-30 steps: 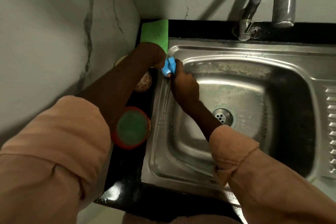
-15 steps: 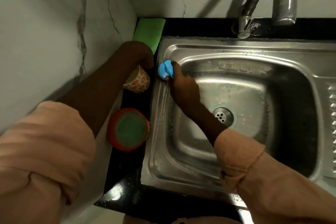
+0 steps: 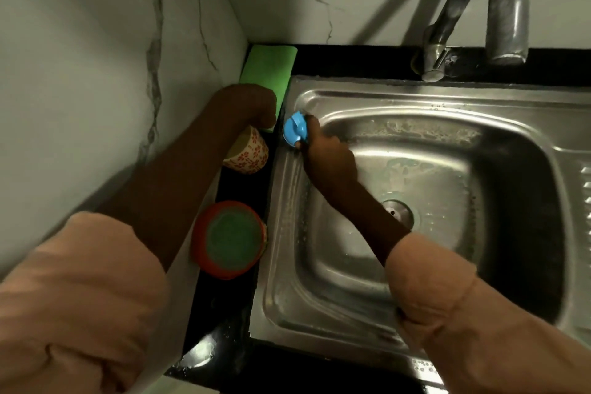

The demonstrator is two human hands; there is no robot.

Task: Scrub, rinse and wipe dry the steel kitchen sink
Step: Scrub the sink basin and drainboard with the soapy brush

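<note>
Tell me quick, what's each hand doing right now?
Left hand: resting by the folded green cloth, grip cannot be told.
Right hand: holding the round blue plastic scrubber.

The left hand's [image 3: 252,104] fingers are hidden; the tap [image 3: 473,13] is cut off.

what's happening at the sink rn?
A person is scrubbing the steel sink. The right hand grips a blue scrubber against the sink's rear-left corner. The left hand rests over a patterned cup on the counter. Soapy residue shows in the basin; no water runs from the tap.
</note>
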